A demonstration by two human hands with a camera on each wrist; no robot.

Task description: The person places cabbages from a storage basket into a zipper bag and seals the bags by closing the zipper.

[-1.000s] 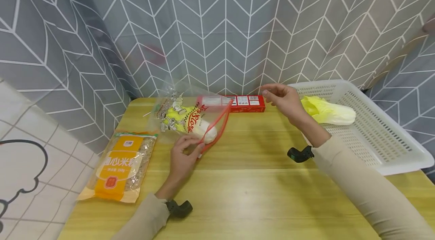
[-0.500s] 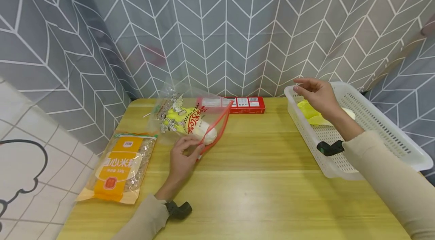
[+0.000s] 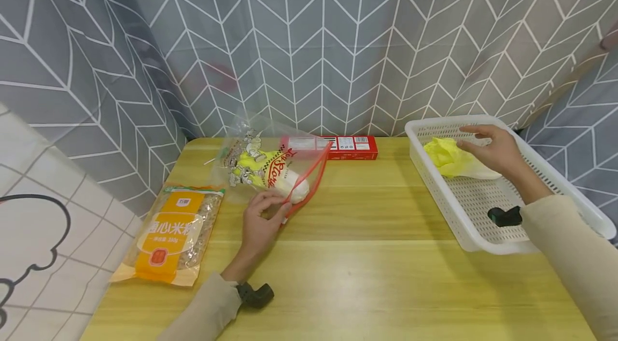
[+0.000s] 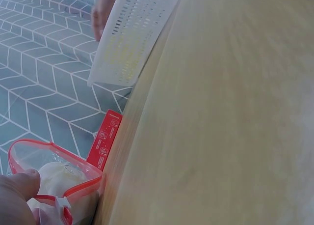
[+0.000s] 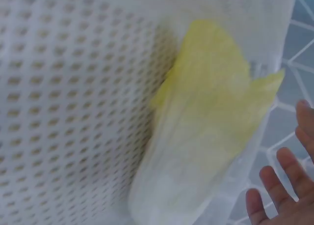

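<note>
My left hand pinches the near corner of a clear zip bag with a red zip edge and a printed cartoon. One napa cabbage lies inside the bag, its white base toward the mouth. In the left wrist view the bag's red-rimmed mouth gapes beside my thumb. Over the white basket at the right, my right hand hovers with spread fingers and holds nothing. Beneath it another napa cabbage, yellow-leaved, lies in the basket; the right wrist view shows this cabbage apart from the fingers.
A red box lies at the table's back edge, partly behind the zip bag. An orange and clear package of rice noodles lies at the left. A grey patterned curtain hangs directly behind the wooden table.
My right hand has moved right, from beside the basket's left end to over the cabbage in it. My left hand keeps its pinch on the zip bag, unmoved.
</note>
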